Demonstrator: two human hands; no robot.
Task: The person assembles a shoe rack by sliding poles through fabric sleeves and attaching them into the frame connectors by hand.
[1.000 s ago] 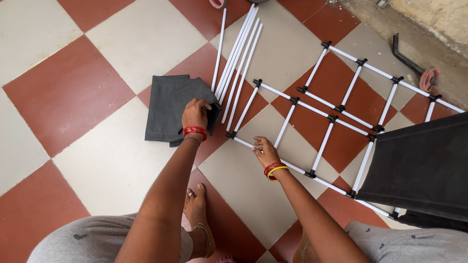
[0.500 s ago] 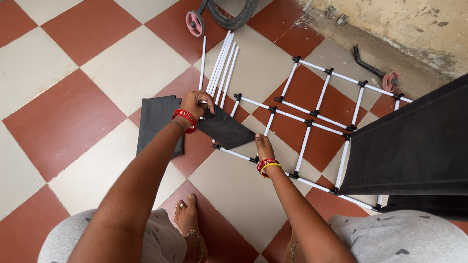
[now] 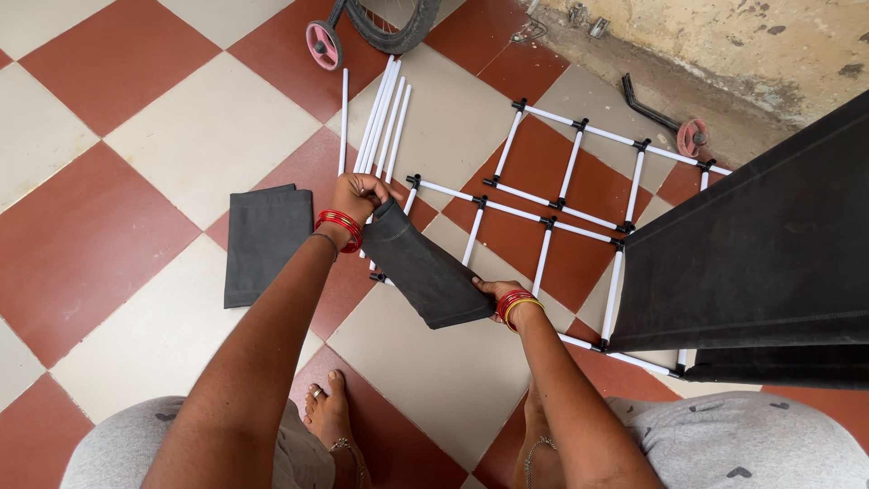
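On the tiled floor point(image 3: 163, 136) lies a frame of white tubes point(image 3: 561, 217), and its right part already carries a black fabric panel point(image 3: 760, 263), while the left cells are bare. The left hand point(image 3: 358, 195) and right hand point(image 3: 496, 292) both grip a smaller dark cloth point(image 3: 421, 267) over the near left corner. One folded cloth point(image 3: 262, 240) and loose tubes point(image 3: 380, 122) wait further left, unused

Red bangles point(image 3: 339, 228) on both wrists; grey trousers point(image 3: 751, 444) — anklets.
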